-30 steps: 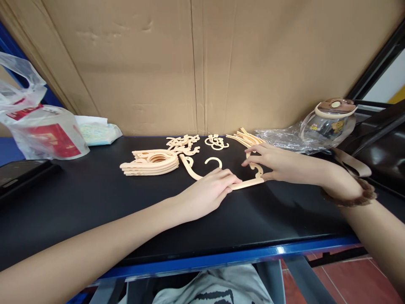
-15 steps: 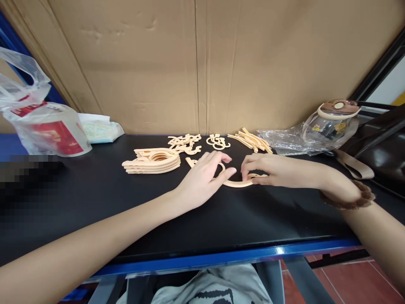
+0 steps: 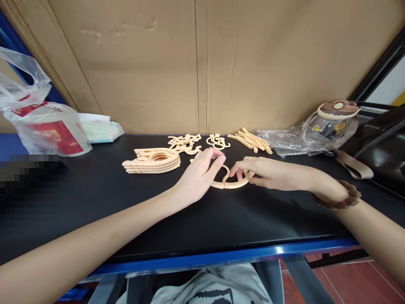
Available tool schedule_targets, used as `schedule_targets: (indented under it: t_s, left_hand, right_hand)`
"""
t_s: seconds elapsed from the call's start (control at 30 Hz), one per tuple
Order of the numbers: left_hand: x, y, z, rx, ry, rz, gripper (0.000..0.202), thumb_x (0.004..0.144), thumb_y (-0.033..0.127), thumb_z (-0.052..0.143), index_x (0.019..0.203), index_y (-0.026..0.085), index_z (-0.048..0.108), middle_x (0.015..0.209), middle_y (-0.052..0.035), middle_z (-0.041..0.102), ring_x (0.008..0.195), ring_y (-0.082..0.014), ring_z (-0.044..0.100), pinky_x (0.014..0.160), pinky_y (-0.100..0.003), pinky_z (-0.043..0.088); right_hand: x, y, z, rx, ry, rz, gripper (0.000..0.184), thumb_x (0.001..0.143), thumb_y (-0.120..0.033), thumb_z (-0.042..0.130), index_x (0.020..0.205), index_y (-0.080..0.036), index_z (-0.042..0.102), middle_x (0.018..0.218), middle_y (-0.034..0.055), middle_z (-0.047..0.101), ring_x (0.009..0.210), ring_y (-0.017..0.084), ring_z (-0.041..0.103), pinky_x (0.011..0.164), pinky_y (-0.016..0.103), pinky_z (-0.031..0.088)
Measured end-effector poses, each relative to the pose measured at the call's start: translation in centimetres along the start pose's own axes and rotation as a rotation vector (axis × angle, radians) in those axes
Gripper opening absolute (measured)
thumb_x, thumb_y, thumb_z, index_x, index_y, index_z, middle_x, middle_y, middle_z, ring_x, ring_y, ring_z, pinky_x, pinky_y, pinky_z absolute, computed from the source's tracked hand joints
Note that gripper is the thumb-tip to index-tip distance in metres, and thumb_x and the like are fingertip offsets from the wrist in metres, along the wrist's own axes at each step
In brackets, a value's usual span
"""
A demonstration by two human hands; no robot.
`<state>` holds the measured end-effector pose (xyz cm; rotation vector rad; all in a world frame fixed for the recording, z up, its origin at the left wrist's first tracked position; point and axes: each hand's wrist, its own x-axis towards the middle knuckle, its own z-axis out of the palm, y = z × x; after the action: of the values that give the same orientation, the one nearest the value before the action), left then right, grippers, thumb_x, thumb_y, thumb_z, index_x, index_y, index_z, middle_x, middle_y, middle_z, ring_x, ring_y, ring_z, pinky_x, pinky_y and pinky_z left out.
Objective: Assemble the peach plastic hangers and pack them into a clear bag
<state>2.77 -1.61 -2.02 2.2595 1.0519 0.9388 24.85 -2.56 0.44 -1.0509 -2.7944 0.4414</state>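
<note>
In the middle of the black table lies a peach plastic clothes hanger (image 3: 236,184), its curved lower bar and a curled inner arm showing between my hands. My left hand (image 3: 198,177) is closed over its left side, which is mostly hidden under the palm and fingers. On the other side, my right hand (image 3: 261,174) grips the right end, with fingertips reaching inside the curve. To the left sits a neat stack of similar peach hangers (image 3: 153,165). Behind my hands are small piles of hook-shaped pieces (image 3: 185,141), curled hooks (image 3: 217,142) and thin peach strips (image 3: 251,140).
A bagged white tub (image 3: 60,131) and a wipes packet (image 3: 103,128) stand at the left. Crumpled clear plastic (image 3: 281,141), a clear bottle (image 3: 332,124) with a strap and a dark bag (image 3: 386,143) are at the right. Cardboard (image 3: 142,67) walls off the back.
My right hand has shifted left, bringing its end of the hanger closer to my left hand. My left hand has moved slightly left, and more of the curved bar shows between them.
</note>
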Motion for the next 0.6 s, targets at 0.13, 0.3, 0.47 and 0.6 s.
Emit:
schedule_targets:
  t_s: [0.13, 0.3, 0.47, 0.6]
  left_hand:
    - [0.0, 0.2, 0.0, 0.006, -0.003, 0.000, 0.026, 0.098, 0.038, 0.034, 0.102, 0.020, 0.053, 0.105, -0.0039, 0.060, 0.105, -0.0202, 0.052, 0.094, -0.036, 0.040]
    - [0.1, -0.3, -0.1, 0.084, -0.083, 0.017, 0.037, 0.080, 0.005, 0.038, 0.110, 0.022, 0.050, 0.119, -0.0041, 0.055, 0.118, -0.0209, 0.045, 0.097, -0.039, 0.042]
    - [0.1, -1.8, 0.1, 0.229, -0.199, 0.061, 0.056, 0.066, -0.003, 0.037, 0.116, 0.020, 0.048, 0.124, -0.0072, 0.050, 0.121, -0.0240, 0.040, 0.103, -0.045, 0.037]
    - [0.1, -2.3, 0.2, 0.273, -0.220, 0.097, 0.050, 0.072, 0.004, 0.043, 0.120, 0.019, 0.043, 0.128, -0.0103, 0.047, 0.124, -0.0271, 0.037, 0.103, -0.047, 0.038]
  right_hand:
    - [0.4, 0.7, 0.4, -0.191, 0.204, 0.011, 0.040, 0.085, -0.006, 0.038, 0.116, -0.021, 0.057, 0.110, 0.0084, 0.061, 0.103, 0.021, 0.055, 0.087, 0.036, 0.045]
    - [0.3, 0.0, -0.1, -0.283, 0.262, 0.314, 0.031, 0.091, -0.029, 0.043, 0.117, -0.019, 0.056, 0.092, 0.0073, 0.067, 0.083, 0.023, 0.062, 0.072, 0.034, 0.044]
    - [0.2, -1.2, -0.2, -0.144, 0.130, 0.318, 0.041, 0.095, -0.046, 0.037, 0.124, -0.021, 0.052, 0.088, 0.0062, 0.069, 0.080, 0.023, 0.063, 0.070, 0.032, 0.043]
    - [0.2, -1.8, 0.3, 0.018, 0.091, 0.177, 0.061, 0.089, -0.054, 0.048, 0.141, -0.026, 0.035, 0.110, 0.0072, 0.066, 0.102, 0.025, 0.060, 0.084, 0.037, 0.044]
